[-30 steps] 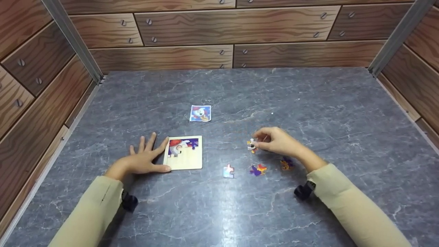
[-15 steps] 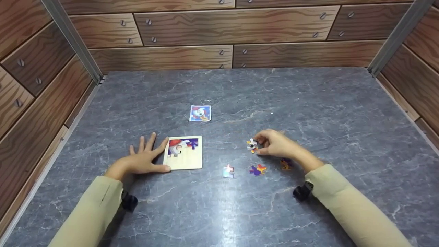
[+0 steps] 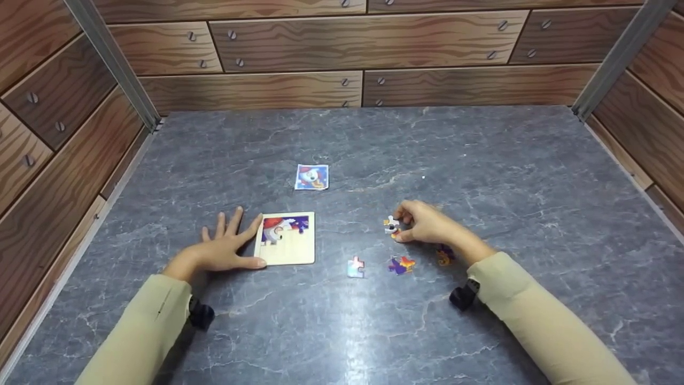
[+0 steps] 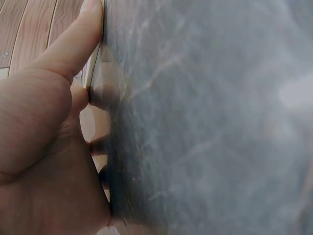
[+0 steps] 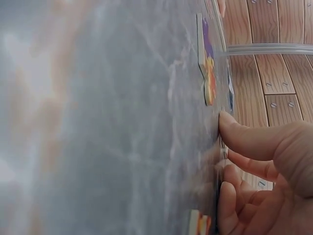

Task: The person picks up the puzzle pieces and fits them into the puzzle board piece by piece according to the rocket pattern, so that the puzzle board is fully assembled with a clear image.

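Currently, the splayed left hand touches one puzzle tray at nine o'clock; the right hand pinches one jigsaw piece, three loose pieces lying at four-to-seven o'clock.

Left hand: back up, fingers straight, spread
Right hand: fingers bent, thumb and forefinger in a pinch
Forearms: sleeved, slanting inward

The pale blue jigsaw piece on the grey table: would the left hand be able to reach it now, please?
Probably yes: the left hand is spread at the square cream puzzle tray, and only this flat tray and open tabletop separate it from the pale blue piece.
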A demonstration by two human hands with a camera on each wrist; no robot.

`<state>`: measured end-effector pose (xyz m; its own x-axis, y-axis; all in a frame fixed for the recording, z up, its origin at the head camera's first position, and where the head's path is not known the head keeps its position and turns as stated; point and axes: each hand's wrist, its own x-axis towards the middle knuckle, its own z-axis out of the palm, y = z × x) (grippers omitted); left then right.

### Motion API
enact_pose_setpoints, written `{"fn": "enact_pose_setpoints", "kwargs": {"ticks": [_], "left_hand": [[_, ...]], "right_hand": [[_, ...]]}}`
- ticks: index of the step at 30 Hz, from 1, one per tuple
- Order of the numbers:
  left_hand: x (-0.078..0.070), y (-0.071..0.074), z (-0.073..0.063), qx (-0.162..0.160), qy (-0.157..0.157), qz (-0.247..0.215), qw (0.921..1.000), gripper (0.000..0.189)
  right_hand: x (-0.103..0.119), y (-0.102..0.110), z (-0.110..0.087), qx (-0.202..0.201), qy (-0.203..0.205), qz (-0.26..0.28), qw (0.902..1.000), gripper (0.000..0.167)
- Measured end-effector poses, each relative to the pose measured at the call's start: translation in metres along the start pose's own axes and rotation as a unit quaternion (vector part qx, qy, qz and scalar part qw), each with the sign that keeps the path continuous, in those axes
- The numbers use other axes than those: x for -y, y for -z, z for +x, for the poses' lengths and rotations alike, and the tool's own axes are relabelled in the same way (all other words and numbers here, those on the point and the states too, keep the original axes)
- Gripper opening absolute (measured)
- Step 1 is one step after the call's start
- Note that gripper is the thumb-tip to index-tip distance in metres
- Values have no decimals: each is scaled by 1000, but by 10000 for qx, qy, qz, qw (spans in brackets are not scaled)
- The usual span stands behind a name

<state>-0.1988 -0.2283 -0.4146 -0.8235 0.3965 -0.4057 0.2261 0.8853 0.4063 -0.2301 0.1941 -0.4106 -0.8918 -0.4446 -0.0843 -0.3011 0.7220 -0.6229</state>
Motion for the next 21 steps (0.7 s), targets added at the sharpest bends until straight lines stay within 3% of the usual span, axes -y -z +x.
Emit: {"fn": "enact_pose_setpoints", "kwargs": {"ticks": [6, 12, 21], "left_hand": [[0, 0, 0, 27, 38, -37, 10000, 101], [0, -1, -1, 35, -21, -132, 9999, 101], [-1, 0, -1, 12, 34, -101, 9999, 101]], "right_hand": [[0, 1, 1, 108, 51, 59, 9999, 33], [0, 1, 0, 167, 302, -246, 9991, 32], [1, 0, -3, 17, 640, -320, 9974, 30]]}}
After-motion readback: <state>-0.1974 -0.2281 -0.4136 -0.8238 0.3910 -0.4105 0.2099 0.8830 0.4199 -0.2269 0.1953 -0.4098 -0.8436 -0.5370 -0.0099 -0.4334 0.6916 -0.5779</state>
